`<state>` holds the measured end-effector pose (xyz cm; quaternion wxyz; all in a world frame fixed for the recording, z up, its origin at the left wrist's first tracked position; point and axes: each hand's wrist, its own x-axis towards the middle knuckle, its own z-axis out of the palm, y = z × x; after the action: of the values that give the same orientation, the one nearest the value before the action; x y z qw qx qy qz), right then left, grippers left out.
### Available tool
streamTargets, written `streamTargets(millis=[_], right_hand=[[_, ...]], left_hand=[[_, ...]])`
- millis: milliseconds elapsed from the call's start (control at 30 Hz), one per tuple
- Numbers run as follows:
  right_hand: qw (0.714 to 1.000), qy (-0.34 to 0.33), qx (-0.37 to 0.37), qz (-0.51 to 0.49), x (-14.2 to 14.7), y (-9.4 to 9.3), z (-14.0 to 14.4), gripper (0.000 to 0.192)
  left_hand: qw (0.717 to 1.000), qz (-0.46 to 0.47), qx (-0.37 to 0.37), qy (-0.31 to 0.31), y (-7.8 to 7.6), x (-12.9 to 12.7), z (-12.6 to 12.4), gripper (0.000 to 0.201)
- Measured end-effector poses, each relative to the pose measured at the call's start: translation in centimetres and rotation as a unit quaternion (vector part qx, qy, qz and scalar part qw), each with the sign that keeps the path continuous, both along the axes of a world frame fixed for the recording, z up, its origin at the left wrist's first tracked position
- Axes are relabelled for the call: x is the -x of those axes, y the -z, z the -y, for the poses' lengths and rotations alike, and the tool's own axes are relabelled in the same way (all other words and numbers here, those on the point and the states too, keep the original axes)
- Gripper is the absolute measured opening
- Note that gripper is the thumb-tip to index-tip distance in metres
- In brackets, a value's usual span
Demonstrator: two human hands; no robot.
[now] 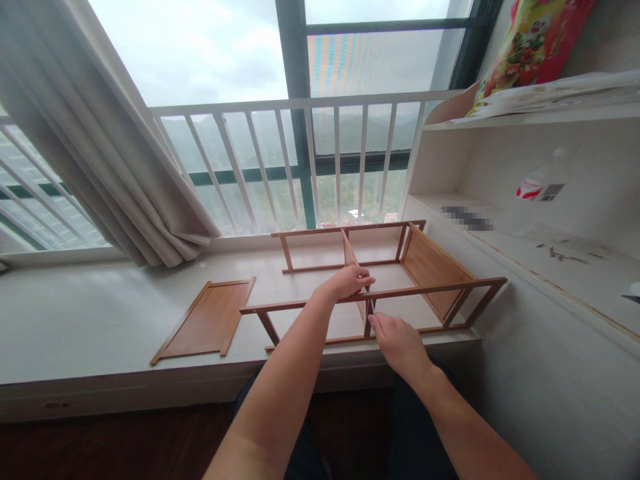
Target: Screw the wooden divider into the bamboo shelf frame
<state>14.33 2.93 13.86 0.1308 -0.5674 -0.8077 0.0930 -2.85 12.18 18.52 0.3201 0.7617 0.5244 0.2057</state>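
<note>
While my left hand (347,281) grips the rack (380,280) divider, my right (397,340) pinches a thin tool below; the loose panel (207,320), left of the rack, waits unfitted.

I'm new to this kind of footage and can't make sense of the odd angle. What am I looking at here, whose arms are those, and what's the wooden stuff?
The one picture comes from a camera worn on a person's head, looking forward and down, so the two bare arms are that person's own. They work at a white sill under a window with a white railing and a curtain. On the sill lies a part-built wooden rack of thin rails and panels. The left hand grips the rack's near rail and middle divider. The right hand pinches a thin tool at that same joint; what tool it is, I cannot tell. A loose wooden panel lies apart to the left. On the right is a white shelf with a bottle and small screws.
</note>
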Motion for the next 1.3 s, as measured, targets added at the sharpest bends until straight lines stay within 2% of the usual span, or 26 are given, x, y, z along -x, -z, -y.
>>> streamTargets(millis=[467, 733, 1100, 1300], right_hand=[[0.999, -0.015, 0.035, -0.005, -0.1, -0.9, -0.5, 0.048], [0.999, -0.027, 0.026, 0.029, -0.3, -2.1, -0.5, 0.045], [0.996, -0.026, 0.048, 0.075, 0.1, -2.4, -0.6, 0.050], [0.989, -0.062, 0.059, 0.117, -0.3, -3.2, -0.9, 0.051]], left_hand=[[1.000, 0.000, -0.004, 0.005, 0.2, 0.0, -0.1, 0.044], [1.000, 0.010, -0.004, 0.013, 0.6, 0.2, -0.3, 0.045], [1.000, -0.003, -0.003, 0.006, 0.1, -0.1, -0.1, 0.051], [1.000, -0.006, 0.007, 0.010, 0.0, 0.0, -0.1, 0.044]])
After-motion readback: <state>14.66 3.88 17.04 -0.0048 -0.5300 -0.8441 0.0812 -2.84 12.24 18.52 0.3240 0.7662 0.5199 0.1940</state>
